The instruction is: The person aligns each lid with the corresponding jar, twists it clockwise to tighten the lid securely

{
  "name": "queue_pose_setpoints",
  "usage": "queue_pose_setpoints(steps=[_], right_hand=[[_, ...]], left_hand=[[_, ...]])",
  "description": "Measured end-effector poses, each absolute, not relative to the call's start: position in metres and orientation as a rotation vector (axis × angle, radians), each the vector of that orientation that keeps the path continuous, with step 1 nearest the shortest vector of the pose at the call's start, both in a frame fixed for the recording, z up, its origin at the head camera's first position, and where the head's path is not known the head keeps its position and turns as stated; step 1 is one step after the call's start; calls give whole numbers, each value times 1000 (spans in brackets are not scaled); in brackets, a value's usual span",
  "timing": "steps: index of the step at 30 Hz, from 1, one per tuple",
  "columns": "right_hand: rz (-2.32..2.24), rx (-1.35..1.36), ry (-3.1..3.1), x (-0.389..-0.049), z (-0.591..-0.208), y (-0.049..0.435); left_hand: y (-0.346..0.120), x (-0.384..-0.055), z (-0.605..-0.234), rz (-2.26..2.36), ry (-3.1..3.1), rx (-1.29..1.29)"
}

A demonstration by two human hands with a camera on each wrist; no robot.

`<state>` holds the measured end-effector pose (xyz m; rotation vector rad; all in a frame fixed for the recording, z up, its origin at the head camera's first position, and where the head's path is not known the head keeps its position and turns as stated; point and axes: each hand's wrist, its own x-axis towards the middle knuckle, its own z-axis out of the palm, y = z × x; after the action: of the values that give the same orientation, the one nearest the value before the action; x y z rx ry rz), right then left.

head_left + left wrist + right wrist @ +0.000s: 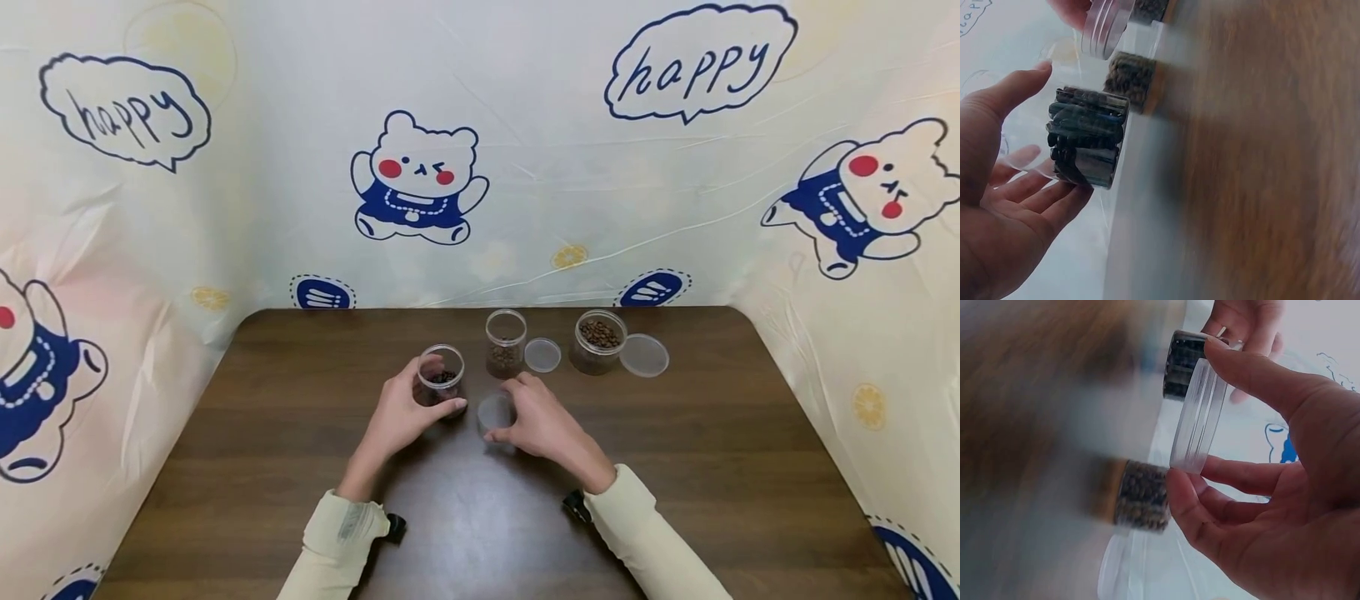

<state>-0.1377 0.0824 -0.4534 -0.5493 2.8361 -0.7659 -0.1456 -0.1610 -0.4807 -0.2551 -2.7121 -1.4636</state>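
My left hand (401,408) curls its thumb and fingers around a clear jar (442,360), which stands open-topped at the centre left. Small, glossy, dark pieces (1085,134) fill its lower part; their kind is not plain. To the right of it, my right hand (543,421) grips a translucent screw lid (495,419) by its edge, thumb on one side and fingers on the other. The right wrist view shows that lid (1197,419) apart from the jar of dark pieces (1179,372), tipped on edge in that view.
Behind my hands stands a lidless jar (506,343) with brown contents, a flat lid (542,355) beside it. Farther right, a wider jar (598,342) of brown beans has a larger lid (645,356) next to it. A printed cloth (525,183) hangs behind the wooden table (697,467).
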Motion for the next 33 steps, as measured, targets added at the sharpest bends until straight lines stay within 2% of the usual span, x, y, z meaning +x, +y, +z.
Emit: queue_pose_setpoints(steps=[17, 33], right_hand=[[-722, -482, 2856, -125, -463, 117], [-692, -346, 2861, -120, -474, 152]], left_hand=[[-136, -134, -482, -1537, -2713, -258], [-102, -127, -491, -1594, -2732, -486]])
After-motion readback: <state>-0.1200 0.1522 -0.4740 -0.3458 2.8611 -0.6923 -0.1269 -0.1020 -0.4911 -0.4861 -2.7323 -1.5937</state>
